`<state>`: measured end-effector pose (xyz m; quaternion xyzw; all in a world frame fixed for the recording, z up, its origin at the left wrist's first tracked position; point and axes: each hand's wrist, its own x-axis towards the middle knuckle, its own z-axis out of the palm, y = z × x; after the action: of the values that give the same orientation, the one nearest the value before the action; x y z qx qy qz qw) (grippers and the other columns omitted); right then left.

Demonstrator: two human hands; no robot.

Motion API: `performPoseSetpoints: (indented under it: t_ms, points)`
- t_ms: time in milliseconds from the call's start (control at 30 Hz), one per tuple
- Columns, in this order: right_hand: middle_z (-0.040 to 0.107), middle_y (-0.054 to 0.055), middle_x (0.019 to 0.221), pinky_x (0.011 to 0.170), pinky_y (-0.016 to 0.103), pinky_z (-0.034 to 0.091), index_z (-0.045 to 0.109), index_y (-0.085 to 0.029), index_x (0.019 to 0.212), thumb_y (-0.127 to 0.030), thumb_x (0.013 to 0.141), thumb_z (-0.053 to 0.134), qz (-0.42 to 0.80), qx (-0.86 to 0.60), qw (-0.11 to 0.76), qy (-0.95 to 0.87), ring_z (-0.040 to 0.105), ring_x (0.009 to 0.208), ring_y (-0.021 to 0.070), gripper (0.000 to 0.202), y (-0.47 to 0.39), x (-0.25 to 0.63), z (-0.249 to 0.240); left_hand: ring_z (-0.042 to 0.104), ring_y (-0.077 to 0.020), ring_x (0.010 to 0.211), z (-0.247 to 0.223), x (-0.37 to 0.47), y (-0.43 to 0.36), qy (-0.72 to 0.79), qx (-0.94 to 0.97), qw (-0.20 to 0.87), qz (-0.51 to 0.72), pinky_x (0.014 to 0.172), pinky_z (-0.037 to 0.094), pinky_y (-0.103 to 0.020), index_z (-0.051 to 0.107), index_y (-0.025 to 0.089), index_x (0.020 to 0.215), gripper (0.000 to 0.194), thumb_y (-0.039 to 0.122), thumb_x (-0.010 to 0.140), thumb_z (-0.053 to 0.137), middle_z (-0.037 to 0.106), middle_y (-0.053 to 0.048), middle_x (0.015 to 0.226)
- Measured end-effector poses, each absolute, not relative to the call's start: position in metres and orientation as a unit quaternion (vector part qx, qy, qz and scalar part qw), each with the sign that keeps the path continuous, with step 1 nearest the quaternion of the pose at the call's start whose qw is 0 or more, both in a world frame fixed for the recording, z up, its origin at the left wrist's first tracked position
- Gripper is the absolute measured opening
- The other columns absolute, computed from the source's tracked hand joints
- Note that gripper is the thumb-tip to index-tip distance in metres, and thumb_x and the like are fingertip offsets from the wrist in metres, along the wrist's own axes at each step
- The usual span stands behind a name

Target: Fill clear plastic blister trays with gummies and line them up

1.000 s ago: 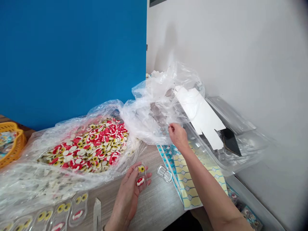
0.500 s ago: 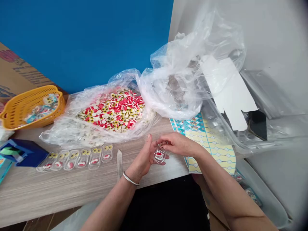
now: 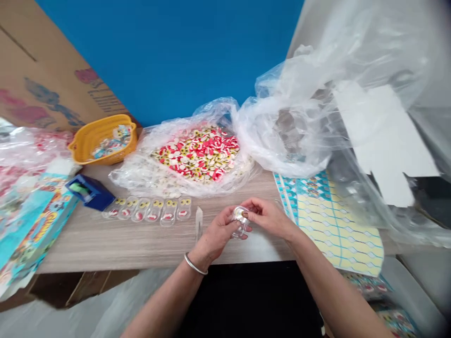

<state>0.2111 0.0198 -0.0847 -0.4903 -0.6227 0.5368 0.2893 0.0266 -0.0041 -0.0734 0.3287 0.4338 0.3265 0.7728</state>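
A: Quick one: where was the clear case [image 3: 241,231]?
B: Between the two hands, held up over the front of the surface [image 3: 141,249], before the person's body.

A: Fingers?
B: Left hand [image 3: 219,231]: fingers curled in, closed around the case from its side. Right hand [image 3: 267,217]: thumb and fingertips drawn together on the upper part. No wide gap in either.

A: Why both?
B: My guess: small, slick plastic, so the left steadied it and the right did the fine work. Contents: couldn't tell, fingers and glare got in the way.

A: And the row of cases [image 3: 169,215]?
B: Flat on the surface, left of the hands, side by side. Yellow eye pieces at the far end, red-and-white piece at the near end. Same way round, probably so they were easy to check. Blue dispenser [image 3: 92,193] stood at the left end.

A: Bag?
B: Plastic bag [image 3: 128,177] lay spread behind the row, loose pieces [image 3: 200,152] exposed. Likely left open for easy picking.

A: Pale narrow tool [image 3: 199,221]?
B: Between row and left hand, apart from both. Handy spot, I'd say; type unclear.

A: Right side?
B: Printed sheets [image 3: 340,234], flat near the right forearm, presumably there for easy reach. Not touched by the fingers.
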Motion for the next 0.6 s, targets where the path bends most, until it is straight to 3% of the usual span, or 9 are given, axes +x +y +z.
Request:
performPoseSetpoints:
  t_ms: [133, 200, 300, 400, 500, 600]
  points:
    - [0.075, 0.005, 0.089, 0.072, 0.030, 0.054, 0.068, -0.016, 0.098, -0.031, 0.086, 0.064, 0.612, -0.462, 0.320, -0.556, 0.068, 0.077, 0.0167, 0.019, 0.028, 0.160, -0.117, 0.069, -0.0221, 0.077, -0.093, -0.016, -0.021, 0.577, 0.404, 0.610, 0.364, 0.075, 0.051, -0.034, 0.062, 0.020, 0.116, 0.044, 0.033, 0.077, 0.079, 0.073, -0.008, 0.091]
    - [0.075, 0.005, 0.086, 0.072, 0.028, 0.054, 0.069, -0.015, 0.095, -0.023, 0.084, 0.063, 0.597, -0.476, 0.300, -0.572, 0.068, 0.076, 0.0156, 0.014, 0.040, 0.132, -0.127, 0.068, -0.0273, 0.094, -0.098, -0.036, -0.030, 0.650, 0.470, 0.461, 0.379, 0.090, 0.049, -0.039, 0.066, 0.023, 0.114, 0.041, 0.032, 0.076, 0.080, 0.073, -0.011, 0.105]
    - [0.075, 0.004, 0.086, 0.071, 0.027, 0.050, 0.070, -0.016, 0.093, -0.012, 0.084, 0.060, 0.511, -0.503, 0.258, -0.648, 0.066, 0.073, 0.0147, 0.014, 0.060, 0.096, -0.130, 0.051, -0.0358, 0.130, -0.101, -0.058, -0.038, 0.669, 0.562, 0.312, 0.373, 0.115, 0.028, -0.048, 0.073, 0.029, 0.112, 0.032, 0.031, 0.080, 0.076, 0.067, -0.012, 0.131]
    - [0.076, 0.007, 0.091, 0.076, 0.029, 0.049, 0.072, -0.016, 0.097, -0.011, 0.088, 0.058, 0.403, -0.521, 0.216, -0.721, 0.067, 0.080, 0.0181, 0.017, 0.072, 0.074, -0.124, 0.045, -0.0374, 0.137, -0.108, -0.068, -0.033, 0.649, 0.597, 0.308, 0.357, 0.120, 0.016, -0.051, 0.076, 0.032, 0.109, 0.025, 0.030, 0.085, 0.070, 0.068, -0.009, 0.132]
    - [0.075, 0.010, 0.096, 0.081, 0.033, 0.049, 0.070, -0.016, 0.103, -0.016, 0.092, 0.058, 0.314, -0.553, 0.181, -0.750, 0.068, 0.090, 0.0230, 0.016, 0.072, 0.061, -0.121, 0.052, -0.0358, 0.129, -0.117, -0.071, -0.024, 0.640, 0.616, 0.308, 0.341, 0.118, 0.019, -0.051, 0.077, 0.032, 0.107, 0.022, 0.029, 0.089, 0.064, 0.071, -0.009, 0.127]
    - [0.070, 0.012, 0.107, 0.083, 0.033, 0.051, 0.066, -0.017, 0.108, -0.017, 0.094, 0.058, 0.250, -0.577, 0.207, -0.750, 0.066, 0.097, 0.0232, 0.016, 0.062, 0.054, -0.123, 0.055, -0.0344, 0.123, -0.123, -0.073, -0.016, 0.633, 0.671, 0.243, 0.299, 0.115, 0.023, -0.049, 0.075, 0.031, 0.111, 0.025, 0.029, 0.093, 0.058, 0.072, -0.010, 0.124]
